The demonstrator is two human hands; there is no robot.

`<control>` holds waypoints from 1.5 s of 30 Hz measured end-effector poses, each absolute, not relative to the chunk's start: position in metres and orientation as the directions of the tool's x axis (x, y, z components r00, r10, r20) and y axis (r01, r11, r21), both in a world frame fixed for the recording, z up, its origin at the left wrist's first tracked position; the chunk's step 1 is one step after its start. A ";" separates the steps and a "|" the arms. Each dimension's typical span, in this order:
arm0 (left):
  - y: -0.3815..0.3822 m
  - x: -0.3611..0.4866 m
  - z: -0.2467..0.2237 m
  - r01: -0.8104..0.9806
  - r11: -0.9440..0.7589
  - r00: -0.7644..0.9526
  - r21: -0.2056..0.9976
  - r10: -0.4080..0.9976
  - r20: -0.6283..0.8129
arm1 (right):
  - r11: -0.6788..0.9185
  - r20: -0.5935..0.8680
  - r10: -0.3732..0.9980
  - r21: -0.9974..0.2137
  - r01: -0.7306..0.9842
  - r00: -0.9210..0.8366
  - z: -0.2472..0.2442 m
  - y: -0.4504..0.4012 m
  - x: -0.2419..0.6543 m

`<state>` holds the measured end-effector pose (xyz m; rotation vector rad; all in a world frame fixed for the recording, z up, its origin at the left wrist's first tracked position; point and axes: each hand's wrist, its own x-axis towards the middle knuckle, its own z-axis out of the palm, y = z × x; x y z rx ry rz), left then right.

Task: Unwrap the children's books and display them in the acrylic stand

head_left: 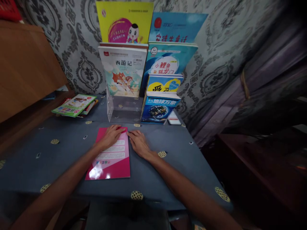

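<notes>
Basically, pink bk (111,161) under L hand (112,135), beside R hand (139,143).

Beyond the left hand (112,136), 西游记 is being displayed on a pale book (123,72). Beyond the right hand (139,143), 安徒生童话 is being shown on a blue book (178,27), 小鲤鱼跳龙门 on a teal book (170,59), 少儿地球万象 on a globe-pictured book (158,110).

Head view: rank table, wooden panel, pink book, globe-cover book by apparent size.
1. Table
2. Wooden panel, cut off by the frame
3. Pink book, partly covered
4. Globe-cover book, which sits farther away
</notes>
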<state>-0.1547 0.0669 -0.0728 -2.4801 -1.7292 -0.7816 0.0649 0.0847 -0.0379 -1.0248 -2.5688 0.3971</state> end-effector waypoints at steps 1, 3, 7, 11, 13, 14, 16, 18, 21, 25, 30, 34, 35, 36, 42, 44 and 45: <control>0.067 -0.155 -0.074 0.885 -0.387 0.259 0.258 0.871 0.418 | 0.704 0.201 0.700 -0.354 0.616 -0.685 -0.038 0.085 0.065; 0.067 -0.155 -0.075 0.888 -0.386 0.258 0.249 0.867 0.426 | 0.713 0.181 0.693 -0.318 0.625 -0.698 -0.038 0.086 0.064; 0.065 -0.154 -0.073 0.889 -0.386 0.264 0.245 0.870 0.416 | 0.735 0.164 0.669 -0.292 0.612 -0.725 -0.040 0.084 0.064; 0.065 -0.154 -0.071 0.891 -0.369 0.251 0.265 0.886 0.389 | 0.769 0.190 0.629 -0.293 0.568 -0.754 -0.042 0.072 0.068; 0.065 -0.154 -0.070 0.891 -0.362 0.248 0.274 0.894 0.373 | 0.793 0.211 0.596 -0.303 0.528 -0.775 -0.044 0.061 0.074; 0.065 -0.154 -0.069 0.890 -0.362 0.250 0.278 0.896 0.367 | 0.807 0.224 0.577 -0.308 0.504 -0.785 -0.045 0.054 0.078; 0.065 -0.154 -0.068 0.887 -0.366 0.255 0.283 0.897 0.361 | 0.830 0.254 0.542 -0.310 0.463 -0.801 -0.048 0.038 0.088; 0.064 -0.154 -0.067 0.883 -0.372 0.260 0.287 0.895 0.362 | 0.852 0.282 0.508 -0.305 0.425 -0.814 -0.051 0.021 0.099; 0.064 -0.155 -0.066 0.874 -0.389 0.277 0.292 0.891 0.359 | 0.874 0.309 0.466 -0.307 0.376 -0.829 -0.056 -0.003 0.115; 0.064 -0.156 -0.068 0.874 -0.395 0.282 0.283 0.886 0.367 | 0.876 0.304 0.453 -0.329 0.354 -0.838 -0.058 -0.026 0.126; 0.064 -0.154 -0.069 0.886 -0.400 0.292 0.234 0.875 0.386 | 0.884 0.309 0.438 -0.318 0.342 -0.844 -0.056 -0.035 0.128; 0.057 -0.146 -0.056 0.921 -0.356 0.281 0.161 0.890 0.358 | 0.874 0.302 0.455 -0.333 0.355 -0.838 -0.054 -0.035 0.127; 0.053 -0.145 -0.050 0.938 -0.323 0.269 0.123 0.905 0.330 | 0.872 0.303 0.459 -0.332 0.360 -0.835 -0.054 -0.035 0.127; 0.048 -0.144 -0.043 0.957 -0.280 0.246 0.076 0.922 0.299 | 0.872 0.306 0.461 -0.329 0.362 -0.833 -0.055 -0.036 0.127; 0.006 -0.170 -0.021 0.996 0.021 -0.007 -0.084 0.986 0.164 | 0.873 0.287 0.457 -0.329 0.361 -0.842 -0.057 -0.037 0.129; -0.002 -0.184 -0.028 0.998 0.046 -0.040 -0.033 0.986 0.164 | 0.866 0.283 0.463 -0.347 0.361 -0.840 -0.053 -0.035 0.129; -0.005 -0.191 -0.032 0.999 0.037 -0.039 0.010 0.982 0.184 | 0.860 0.285 0.470 -0.359 0.362 -0.836 -0.050 -0.033 0.128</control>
